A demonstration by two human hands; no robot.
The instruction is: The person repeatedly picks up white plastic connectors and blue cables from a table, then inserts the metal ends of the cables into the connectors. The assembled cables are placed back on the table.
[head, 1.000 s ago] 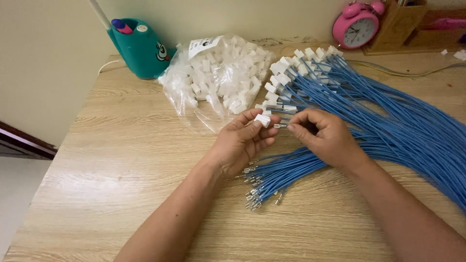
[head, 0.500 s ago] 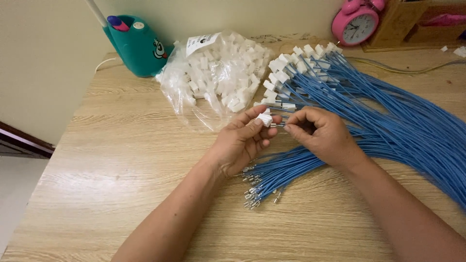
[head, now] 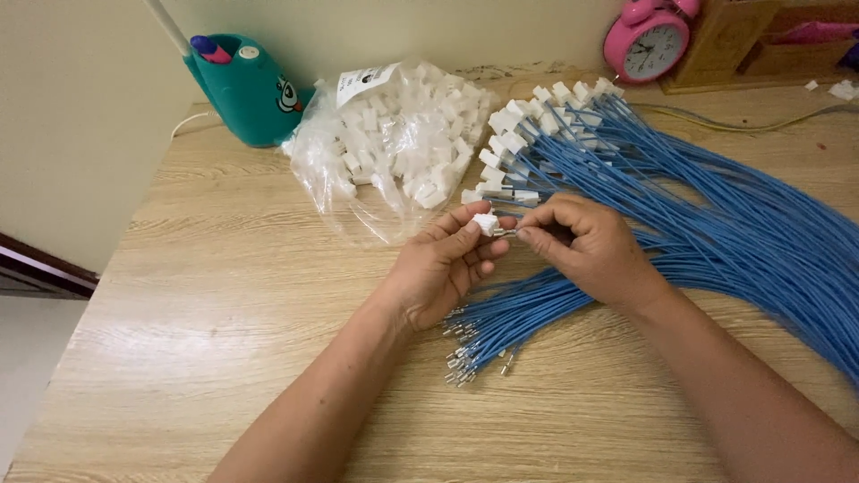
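My left hand (head: 443,264) pinches a small white plastic connector (head: 486,223) between thumb and fingers. My right hand (head: 591,246) grips the end of a blue wire, whose metal terminal (head: 506,233) touches the connector's opening. Under both hands lies a bundle of blue wires with bare metal terminals (head: 474,344) pointing toward me. Farther back, another spread of blue wires (head: 698,206) carries white connectors (head: 514,143) on its ends.
A clear plastic bag of white connectors (head: 394,152) lies behind my hands. A teal penguin-shaped holder (head: 246,89) stands at the back left, a pink alarm clock (head: 646,40) and a cardboard box (head: 752,40) at the back right. The wooden table's left edge (head: 98,295) is close.
The hands stay together at the same spot with connector and wire end between them; only the view has shifted slightly.
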